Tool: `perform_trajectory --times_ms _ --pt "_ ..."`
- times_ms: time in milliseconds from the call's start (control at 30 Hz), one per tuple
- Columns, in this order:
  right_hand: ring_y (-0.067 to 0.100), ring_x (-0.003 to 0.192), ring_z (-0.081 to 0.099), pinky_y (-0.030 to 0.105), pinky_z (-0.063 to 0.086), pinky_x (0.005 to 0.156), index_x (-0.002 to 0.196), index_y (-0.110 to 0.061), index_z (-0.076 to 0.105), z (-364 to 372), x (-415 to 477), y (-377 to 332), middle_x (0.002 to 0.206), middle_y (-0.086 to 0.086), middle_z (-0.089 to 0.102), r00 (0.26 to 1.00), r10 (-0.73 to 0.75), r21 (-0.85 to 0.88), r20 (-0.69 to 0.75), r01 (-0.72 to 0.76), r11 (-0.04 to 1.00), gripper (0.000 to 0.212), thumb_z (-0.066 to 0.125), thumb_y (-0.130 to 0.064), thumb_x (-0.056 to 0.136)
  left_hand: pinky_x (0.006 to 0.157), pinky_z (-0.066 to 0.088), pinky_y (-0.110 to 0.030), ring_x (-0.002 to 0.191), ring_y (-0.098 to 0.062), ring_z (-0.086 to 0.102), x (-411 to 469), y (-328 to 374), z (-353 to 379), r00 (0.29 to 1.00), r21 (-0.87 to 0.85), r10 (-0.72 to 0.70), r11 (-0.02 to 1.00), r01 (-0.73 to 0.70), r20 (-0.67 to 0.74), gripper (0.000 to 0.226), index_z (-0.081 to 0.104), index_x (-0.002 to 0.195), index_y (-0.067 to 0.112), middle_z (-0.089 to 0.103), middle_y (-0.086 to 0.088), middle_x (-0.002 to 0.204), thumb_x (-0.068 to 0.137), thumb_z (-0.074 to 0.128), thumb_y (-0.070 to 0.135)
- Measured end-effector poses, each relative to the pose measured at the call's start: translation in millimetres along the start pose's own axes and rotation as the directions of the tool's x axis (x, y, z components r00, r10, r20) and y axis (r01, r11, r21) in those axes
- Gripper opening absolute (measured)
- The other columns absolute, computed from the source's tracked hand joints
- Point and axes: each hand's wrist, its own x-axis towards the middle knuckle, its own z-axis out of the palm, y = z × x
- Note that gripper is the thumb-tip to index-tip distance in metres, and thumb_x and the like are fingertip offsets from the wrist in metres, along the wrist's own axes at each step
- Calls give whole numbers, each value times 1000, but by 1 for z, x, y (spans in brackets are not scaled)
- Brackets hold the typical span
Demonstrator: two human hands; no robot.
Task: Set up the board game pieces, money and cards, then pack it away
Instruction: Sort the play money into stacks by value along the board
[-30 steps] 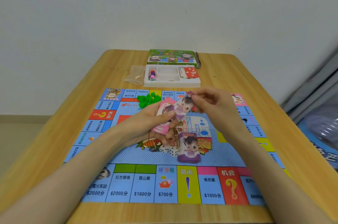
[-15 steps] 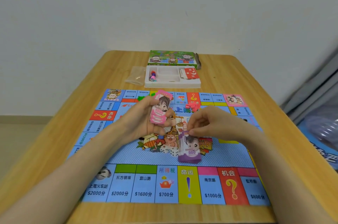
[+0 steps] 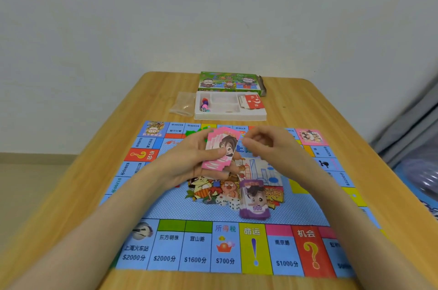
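Head view: the left hand [image 3: 189,159] holds a stack of pink play banknotes [image 3: 221,149] upright above the game board [image 3: 166,206], thumb laid across the face of the top note and fingers wrapped behind. The right hand [image 3: 263,145] sits just beside the stack's right edge with its fingers curled toward it. It is blurred, so whether it pinches a note cannot be told.

Below the right hand, nearer the person, a pile of purple 500 notes [image 3: 254,199] lies flat on the board's middle, with two white dice [image 3: 228,202] touching its left side.

Beyond both hands, off the board, a white plastic tray [image 3: 227,117] rests on the wooden table [image 3: 308,104]. Coloured pawns [image 3: 205,104] lie in the tray's left compartment, and red question-mark cards [image 3: 252,102] in its right. A clear plastic bag [image 3: 183,103] lies just left of the tray, and the green game box [image 3: 227,82] sits behind it.
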Motion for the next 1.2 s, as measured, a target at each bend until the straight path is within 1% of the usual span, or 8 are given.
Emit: perform_trajectory --times_ms 167,300,433,633,833,967,1067,1200 --pt "24 72 61 37 51 70 97 -16 61 17 11 -20 86 -1 61 997 -33 78 -66 38 996 16 67 -26 85 54 59 -28 77 -29 73 -1 4 -6 1000 12 -10 1000 10 -24 46 52 121 11 70 -21 101 77 62 4" --pt "4 52 51 23 47 54 80 -20 60 33 19 -30 65 -4 57 985 -65 89 -160 80 993 16 74 -13 78 49 57 -25 68 -25 73 -3 10 -11 999 43 -21 999 23 -35 43 54 116 13 73 -13 86 75 63 2" --pt "1 40 46 16 37 46 71 -22 61 42 19 -28 52 -1 55 988 -63 84 -140 76 994 18 73 -10 78 45 55 -22 62 -18 71 -8 16 -22 997 154 -81 985 83 -17 32 56 112 16 74 -7 79 83 59 6" --pt "9 47 49 27 38 48 75 -20 54 45 17 -20 64 10 65 988 -93 13 -120 96 995 16 64 -15 86 43 54 -22 72 -26 72 -9 14 -27 988 198 -147 971 136 43 36 54 115 13 72 -16 98 80 62 14" --pt "15 63 50 36 40 62 71 -14 57 44 16 -14 65 -3 57 958 -209 -173 -199 175 969 22 55 -16 93 43 54 -22 71 -25 73 -8 14 -27 989 160 -144 977 138 30 39 52 117 12 72 -15 96 79 61 9" --pt "2 56 48 16 39 56 77 -8 65 31 16 -19 63 -4 56 954 -130 58 -270 150 987 15 59 -9 91 44 54 -21 68 -21 72 -8 16 -27 990 172 -139 975 139 -14 40 54 115 12 73 -9 90 76 61 10" --pt "-3 47 49 10 39 50 77 -11 64 20 11 -26 53 -9 57 997 -64 232 -37 71 970 13 61 -5 88 42 53 -20 60 -17 71 -7 18 -30 987 137 -97 984 115 -127 36 56 113 10 73 -6 82 77 61 9" --pt "-8 54 55 6 41 54 75 -10 66 29 7 -29 60 -9 61 925 -72 3 372 77 997 10 67 -6 84 41 52 -18 61 -16 71 -7 21 -34 971 84 -61 993 82 -230 26 57 108 11 74 -4 78 82 59 5"
